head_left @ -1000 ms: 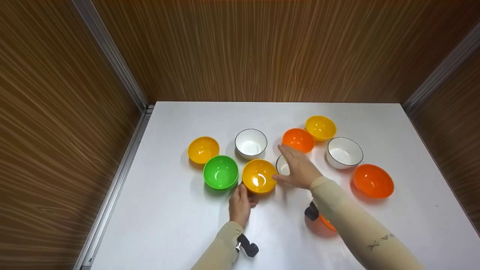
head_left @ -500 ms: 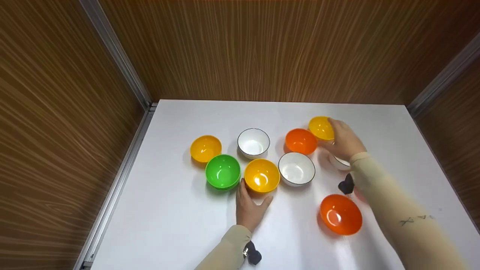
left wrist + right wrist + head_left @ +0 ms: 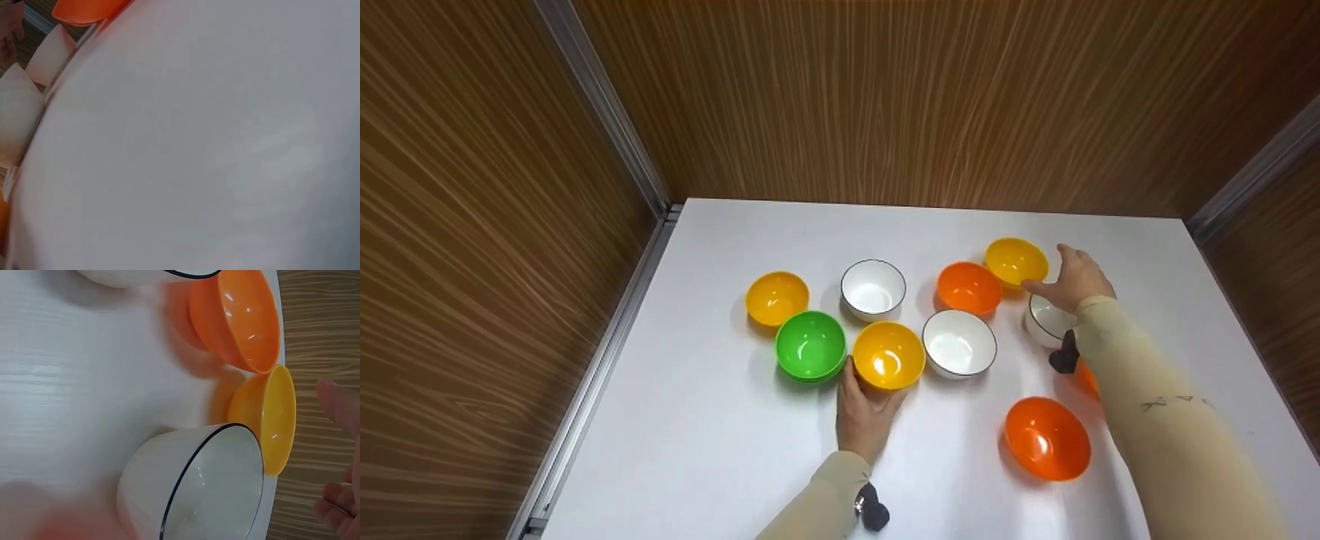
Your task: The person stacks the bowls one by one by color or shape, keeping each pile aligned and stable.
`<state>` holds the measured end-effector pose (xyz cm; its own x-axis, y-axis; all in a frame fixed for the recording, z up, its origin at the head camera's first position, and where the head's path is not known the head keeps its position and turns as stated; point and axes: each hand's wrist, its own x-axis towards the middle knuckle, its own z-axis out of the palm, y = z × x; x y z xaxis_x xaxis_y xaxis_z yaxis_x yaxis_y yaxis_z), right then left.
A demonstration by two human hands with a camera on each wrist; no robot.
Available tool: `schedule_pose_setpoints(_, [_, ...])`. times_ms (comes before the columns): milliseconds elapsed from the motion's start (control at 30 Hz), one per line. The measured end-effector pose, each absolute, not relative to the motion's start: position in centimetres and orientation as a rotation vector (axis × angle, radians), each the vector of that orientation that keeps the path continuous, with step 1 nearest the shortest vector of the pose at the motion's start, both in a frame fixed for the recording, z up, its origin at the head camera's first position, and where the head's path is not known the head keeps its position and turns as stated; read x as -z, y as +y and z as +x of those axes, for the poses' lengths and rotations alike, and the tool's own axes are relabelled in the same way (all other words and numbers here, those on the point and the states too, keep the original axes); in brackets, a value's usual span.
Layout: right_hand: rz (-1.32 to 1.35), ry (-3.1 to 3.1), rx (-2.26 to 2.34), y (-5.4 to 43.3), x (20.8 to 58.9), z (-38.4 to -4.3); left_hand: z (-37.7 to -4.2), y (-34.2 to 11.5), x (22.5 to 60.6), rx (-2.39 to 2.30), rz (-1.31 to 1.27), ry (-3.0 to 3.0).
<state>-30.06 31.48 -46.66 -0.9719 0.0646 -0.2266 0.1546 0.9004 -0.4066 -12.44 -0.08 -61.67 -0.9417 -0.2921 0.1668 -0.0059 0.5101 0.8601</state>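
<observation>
Brown wood-grain panels (image 3: 847,105) stand behind and beside a white table (image 3: 720,450). From the left: stacked green bowls (image 3: 811,346); the left hand (image 3: 864,424), thumb and fingers parted around the near yellow bowl's (image 3: 889,355) front; the far yellow bowl (image 3: 1016,262); the right hand (image 3: 1078,280) beside it, spread wide; its sleeve (image 3: 1170,450), darkly marked (one mark X-like, others unclear).

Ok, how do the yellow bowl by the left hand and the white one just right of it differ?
The white bowl has a dark rim line; the yellow bowl is plain. The left hand is at the yellow bowl's near side, none at the white bowl. Both are upright and empty.
</observation>
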Motion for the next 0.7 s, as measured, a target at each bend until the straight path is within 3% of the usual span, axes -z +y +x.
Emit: schedule_pose_setpoints(700, [0.201,2.783,0.607,30.5,48.7,-31.0,-11.4,-0.3,61.4,1.427,0.27,-2.469])
